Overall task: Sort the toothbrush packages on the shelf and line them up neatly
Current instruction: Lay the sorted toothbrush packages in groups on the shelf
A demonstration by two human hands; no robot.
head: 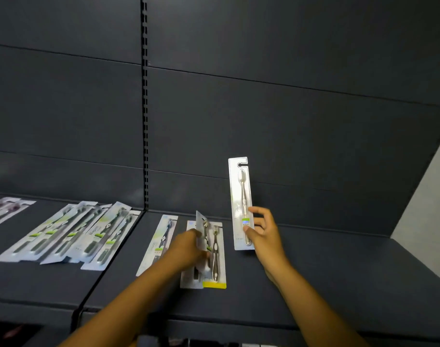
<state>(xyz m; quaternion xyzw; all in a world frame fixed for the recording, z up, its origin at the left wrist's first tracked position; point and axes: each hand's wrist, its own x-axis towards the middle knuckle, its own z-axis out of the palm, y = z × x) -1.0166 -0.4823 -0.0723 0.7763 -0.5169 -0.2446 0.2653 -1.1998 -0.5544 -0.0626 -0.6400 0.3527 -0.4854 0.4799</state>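
I see my right hand [260, 229] gripping a white toothbrush package [241, 201] near its lower end, holding it upright above the dark shelf [339, 271]. Just left, my left hand [188, 246] pinches a tilted package [201, 229] lifted off the yellow-edged package [217, 256] lying flat. Farther left, a fanned group of packages [76, 234] overlaps on the shelf.

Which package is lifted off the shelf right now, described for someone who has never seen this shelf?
Start at the slotted vertical upright in the dark grey back panel and look right of it along the dark grey shelf. There the right hand pinches a long white blister card with one pale toothbrush by its lower end. Unlike the packages lying flat, it stands upright, hang-hole on top.
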